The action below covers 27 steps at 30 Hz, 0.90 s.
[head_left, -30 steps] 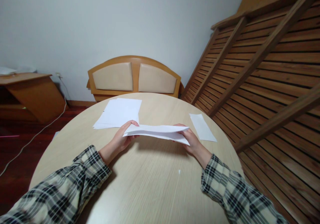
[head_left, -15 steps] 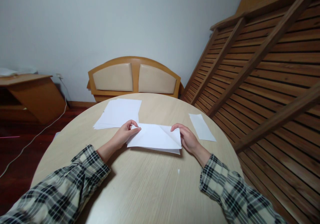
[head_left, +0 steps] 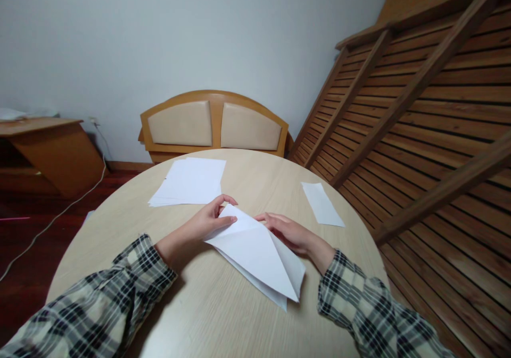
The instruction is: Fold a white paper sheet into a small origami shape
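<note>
A folded sheet of white paper (head_left: 255, 251) is slanted over the round table, with several layers and a diagonal crease showing. My left hand (head_left: 209, 219) pinches its upper left corner, thumb on top and the other fingers partly hidden behind it. Along the sheet's upper right edge lies my right hand (head_left: 289, 233), its fingers loosely stretched toward the left. That hand's thumb is hidden, and I cannot tell how firmly it touches the paper. The lower right end of the sheet has its layers fanned apart.
A stack of white paper (head_left: 191, 180) lies at the back left of the round wooden table (head_left: 191, 305). Toward the right edge is a narrow paper strip (head_left: 322, 204). Beyond stand a headboard (head_left: 215, 118), a leaning slatted wooden frame (head_left: 399, 113) and a desk (head_left: 59, 156).
The folded sheet has turned clockwise, its right end swinging down toward me. My right hand has let go of the right end and shifted left to the upper edge. My left hand still holds on.
</note>
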{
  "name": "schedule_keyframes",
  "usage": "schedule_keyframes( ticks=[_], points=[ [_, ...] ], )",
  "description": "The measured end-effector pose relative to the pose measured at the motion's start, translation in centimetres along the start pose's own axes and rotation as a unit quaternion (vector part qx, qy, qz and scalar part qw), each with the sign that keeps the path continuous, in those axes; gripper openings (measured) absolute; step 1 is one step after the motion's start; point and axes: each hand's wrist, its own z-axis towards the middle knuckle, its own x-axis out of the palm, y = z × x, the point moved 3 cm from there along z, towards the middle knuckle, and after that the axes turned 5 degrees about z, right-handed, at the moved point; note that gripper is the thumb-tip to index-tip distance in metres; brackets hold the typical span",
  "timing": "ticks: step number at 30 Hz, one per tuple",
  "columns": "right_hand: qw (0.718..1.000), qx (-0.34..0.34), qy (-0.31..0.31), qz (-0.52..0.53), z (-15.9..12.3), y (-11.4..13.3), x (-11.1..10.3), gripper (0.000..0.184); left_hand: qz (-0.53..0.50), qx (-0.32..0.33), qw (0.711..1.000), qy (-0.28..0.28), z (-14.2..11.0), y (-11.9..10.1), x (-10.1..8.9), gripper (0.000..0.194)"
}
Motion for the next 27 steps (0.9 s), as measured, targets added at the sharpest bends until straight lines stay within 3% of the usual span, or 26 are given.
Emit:
schedule_keyframes(
  ticks=[3,5,9,11,14,18,27],
  points=[
    [0.997,0.057,0.057,-0.012,-0.3,-0.5,1.8,0.041,0.052,0.021,0.998,-0.03,-0.1,-0.7,0.6,0.043],
    [0.997,0.051,0.054,-0.02,-0.2,-0.6,2.3,0.041,0.059,0.032,0.995,-0.078,0.0,-0.8,0.4,0.044],
    [0.999,-0.006,-0.051,0.012,0.3,-0.5,2.1,0.043,-0.02,0.031,0.976,-0.213,0.3,-0.6,-1.0,0.042],
    [0.992,-0.037,-0.117,0.033,0.5,-0.4,1.8,0.044,-0.08,0.004,0.966,-0.244,0.4,-0.3,-1.2,0.044],
    [0.982,-0.069,-0.164,0.064,0.7,-0.4,1.6,0.045,-0.168,-0.03,0.963,-0.209,0.6,0.5,-0.2,0.041],
    [0.979,-0.084,-0.168,0.076,1.0,-0.7,2.0,0.045,-0.202,-0.031,0.969,-0.14,0.7,1.4,1.6,0.029],
    [0.982,-0.066,-0.164,0.064,1.1,-0.9,2.4,0.042,-0.092,0.006,0.981,-0.17,0.6,1.9,1.4,0.03]
  ],
)
